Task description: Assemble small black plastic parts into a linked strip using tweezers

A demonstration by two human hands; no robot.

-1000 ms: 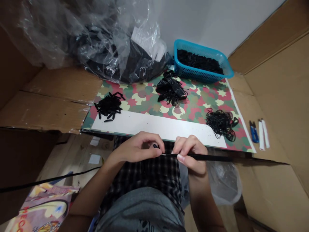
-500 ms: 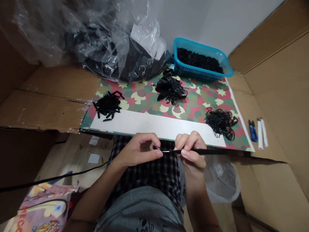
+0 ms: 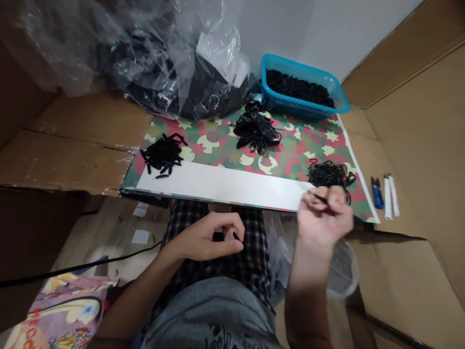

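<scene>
My left hand (image 3: 209, 237) hovers over my lap, thumb and forefinger pinched on a small black piece (image 3: 237, 236). My right hand (image 3: 324, 215) is raised and blurred at the board's near right edge, fingers curled round a thin black rod (image 3: 319, 197). Just beyond it lies a tangle of black loops (image 3: 331, 175) on the patterned board (image 3: 225, 145). A white strip (image 3: 225, 185) runs along the board's near side.
A heap of short black sticks (image 3: 162, 154) lies at the board's left, a black pile (image 3: 256, 130) at its middle. A blue basket (image 3: 303, 92) of black parts and a clear plastic bag (image 3: 174, 63) stand behind. Blue snips (image 3: 376, 192) and white tubes (image 3: 390, 195) lie right.
The hands have parted. My right hand has swung up and right with the rod toward the tangle of loops. My left hand has stayed over my lap, keeping the small black piece.
</scene>
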